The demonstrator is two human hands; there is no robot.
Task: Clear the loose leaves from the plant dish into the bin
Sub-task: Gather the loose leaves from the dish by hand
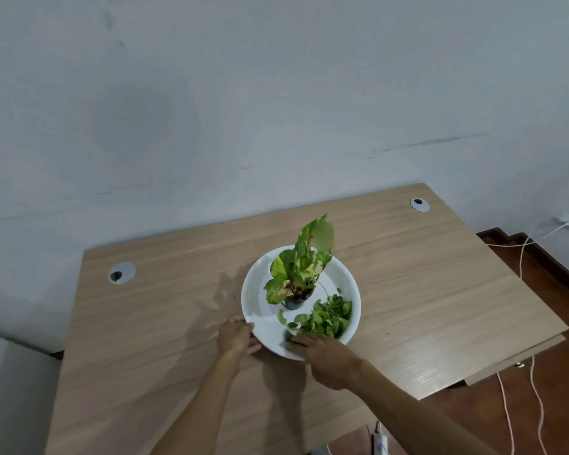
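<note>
Gripping round white plastic dish (342,274) near-left rim w/ left hand (235,336); right hand (326,359) open, empty, loose green leaves (326,318) just beyond its fingertips.

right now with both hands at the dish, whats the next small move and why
Probably close the right hand over the loose leaves and lift a handful out. They lie piled at the near right of the white dish, just past its fingers, while the left hand steadies the near rim. No bin is in view, and the potted plant stands clear.
</note>
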